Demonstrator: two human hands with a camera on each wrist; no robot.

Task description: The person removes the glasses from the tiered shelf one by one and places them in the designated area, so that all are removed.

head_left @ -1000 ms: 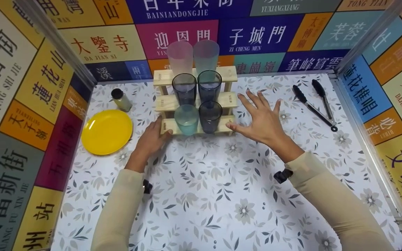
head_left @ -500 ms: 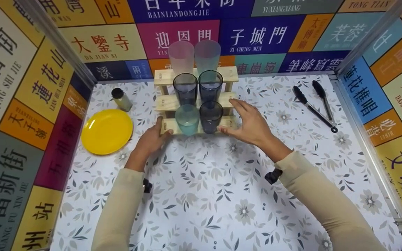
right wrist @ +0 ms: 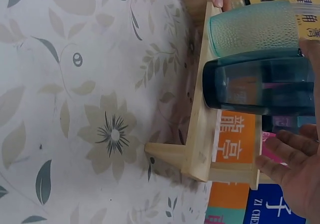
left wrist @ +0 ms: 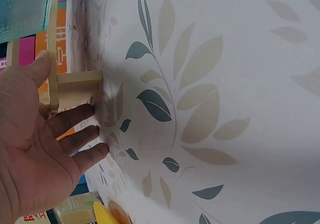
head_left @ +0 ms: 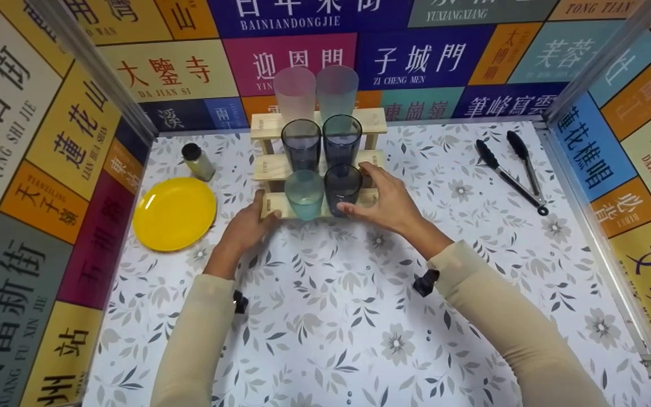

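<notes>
Three lettered walls (head_left: 167, 62) | floral tabletop (head_left: 325, 316) | left grip (head_left: 247, 221) pinching rack (head_left: 272, 168) | right grip (head_left: 390, 204) at cup (head_left: 343, 189): closure unclear

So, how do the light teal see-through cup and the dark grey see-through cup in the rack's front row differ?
Colour: the light teal see-through cup is pale; the dark grey see-through cup is much darker. Surface: the teal cup is bumpy, while the dark cup looks smooth. Hands: the right hand flanks the dark cup, not the teal cup. Both stand upright on the pale wooden rack.
</notes>
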